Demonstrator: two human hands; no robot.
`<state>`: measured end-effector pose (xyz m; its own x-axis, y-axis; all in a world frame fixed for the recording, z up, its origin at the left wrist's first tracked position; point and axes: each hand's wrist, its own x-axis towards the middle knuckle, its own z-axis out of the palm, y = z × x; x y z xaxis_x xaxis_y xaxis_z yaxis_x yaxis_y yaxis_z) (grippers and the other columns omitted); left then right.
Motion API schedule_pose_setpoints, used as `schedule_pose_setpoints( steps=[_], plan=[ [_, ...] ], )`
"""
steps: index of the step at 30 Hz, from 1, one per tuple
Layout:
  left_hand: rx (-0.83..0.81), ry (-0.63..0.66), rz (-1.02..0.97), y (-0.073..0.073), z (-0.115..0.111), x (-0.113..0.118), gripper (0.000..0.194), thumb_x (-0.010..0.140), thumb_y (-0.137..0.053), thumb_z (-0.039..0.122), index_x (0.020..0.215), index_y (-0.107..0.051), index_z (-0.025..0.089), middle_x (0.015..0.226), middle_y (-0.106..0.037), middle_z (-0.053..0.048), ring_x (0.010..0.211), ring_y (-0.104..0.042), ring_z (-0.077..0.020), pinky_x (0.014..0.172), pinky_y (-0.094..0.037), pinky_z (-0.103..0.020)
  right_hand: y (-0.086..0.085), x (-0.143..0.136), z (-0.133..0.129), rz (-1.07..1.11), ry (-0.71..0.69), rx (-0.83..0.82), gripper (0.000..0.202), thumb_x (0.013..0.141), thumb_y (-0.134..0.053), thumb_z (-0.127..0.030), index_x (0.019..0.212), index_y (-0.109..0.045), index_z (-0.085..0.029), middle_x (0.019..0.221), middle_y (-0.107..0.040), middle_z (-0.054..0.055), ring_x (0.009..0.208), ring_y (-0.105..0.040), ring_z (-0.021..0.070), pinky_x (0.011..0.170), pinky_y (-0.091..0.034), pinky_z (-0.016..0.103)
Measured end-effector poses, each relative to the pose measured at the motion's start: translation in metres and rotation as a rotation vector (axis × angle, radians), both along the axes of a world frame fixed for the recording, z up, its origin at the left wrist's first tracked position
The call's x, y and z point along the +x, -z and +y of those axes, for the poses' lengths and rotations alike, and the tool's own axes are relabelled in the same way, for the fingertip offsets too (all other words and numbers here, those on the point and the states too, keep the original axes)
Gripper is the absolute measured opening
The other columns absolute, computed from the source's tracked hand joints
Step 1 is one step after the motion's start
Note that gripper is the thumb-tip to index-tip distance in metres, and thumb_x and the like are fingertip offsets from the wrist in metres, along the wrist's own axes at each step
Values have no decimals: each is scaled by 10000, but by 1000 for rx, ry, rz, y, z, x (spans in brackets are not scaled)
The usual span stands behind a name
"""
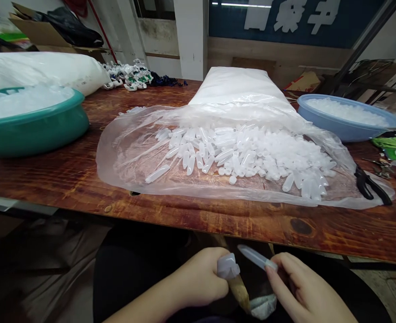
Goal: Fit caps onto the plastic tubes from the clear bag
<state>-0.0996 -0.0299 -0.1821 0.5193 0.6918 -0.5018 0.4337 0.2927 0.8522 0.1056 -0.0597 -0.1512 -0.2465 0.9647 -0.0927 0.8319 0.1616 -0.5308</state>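
My left hand (204, 276) is closed around a small cluster of translucent white plastic tubes (228, 265), their ends sticking out past the thumb and forefinger. To its right, my right hand (301, 285) pinches one long translucent plastic tube (256, 256) near its wide end; the tapered tip points up and left. Both hands are over my lap, in front of the table edge, and apart from each other. Between and below them are a tan strip (239, 291) and some crumpled whitish plastic (263, 307). On the table, a pile of similar tubes and caps (252, 150) spills from a clear plastic bag (117, 157).
The wooden table (184, 215) fills the middle. A green basin (33, 134) of white pieces stands left, a blue basin (336, 128) right. Black-handled scissors (369, 185) lie at the bag's right end. White and green parts (130, 74) are heaped at the back.
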Motion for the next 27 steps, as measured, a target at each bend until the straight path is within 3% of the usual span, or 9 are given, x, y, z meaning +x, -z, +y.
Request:
schedule_pose_setpoints(
  steps=[4, 7, 9, 12, 16, 21, 24, 27],
  plan=[
    [-184, -10, -158, -1, 0, -11, 206, 517, -515, 52, 690, -488, 161, 543, -427, 81, 463, -342, -57, 387, -240, -156, -8, 2, 3, -111, -87, 258, 256, 851, -459, -346, 1006, -594, -194, 814, -694, 49, 611, -667, 174, 521, -527, 234],
    [-282, 79, -216, -3, -2, -15, 251, 566, -630, 158, 802, -546, 159, 573, -480, 75, 435, -377, -60, 368, -282, -156, -28, 1, 23, -5, -176, 374, 191, 887, -426, -269, 943, -605, -232, 797, -676, 22, 682, -655, 150, 612, -519, 218],
    [-305, 81, -261, -1, -4, -14, 271, 571, -678, 211, 811, -568, 154, 592, -495, 68, 459, -393, -60, 385, -297, -152, -44, -2, 51, 13, -111, 490, 188, 892, -423, -277, 896, -603, -224, 808, -657, 38, 751, -636, 173, 678, -501, 258],
    [-330, -7, -334, 5, -8, -9, 305, 530, -735, 236, 780, -590, 138, 607, -522, 54, 518, -422, -64, 450, -319, -153, -61, -11, 105, -251, -12, 405, 179, 869, -456, -237, 938, -614, -191, 924, -650, 73, 852, -617, 227, 704, -478, 315],
    [-395, -102, -377, 12, -12, -7, 372, 480, -780, 269, 779, -613, 124, 608, -550, 42, 526, -436, -67, 484, -317, -168, -65, -34, 153, -420, -141, 251, 224, 865, -490, -245, 1046, -607, -182, 1028, -623, 85, 873, -614, 238, 698, -460, 309],
    [-410, -77, -387, 14, -16, -10, 371, 473, -800, 291, 765, -632, 134, 615, -562, 44, 548, -452, -75, 522, -325, -180, -54, -58, 159, -414, -275, 204, 214, 852, -531, -315, 986, -629, -180, 960, -623, 81, 820, -619, 229, 681, -453, 299],
    [-425, -25, -372, 14, -19, -9, 368, 463, -812, 268, 760, -641, 136, 626, -558, 49, 553, -442, -71, 509, -309, -174, -50, -59, 154, -369, -242, 201, 182, 873, -499, -241, 950, -624, -134, 955, -612, 105, 844, -609, 229, 721, -455, 311],
    [-414, -53, -395, 10, -20, -10, 390, 477, -806, 266, 784, -615, 120, 652, -564, 37, 574, -456, -75, 528, -325, -176, -55, -49, 134, -238, -187, 225, 190, 886, -485, -225, 1027, -590, -153, 1008, -604, 80, 909, -588, 190, 768, -455, 271]
  ],
)
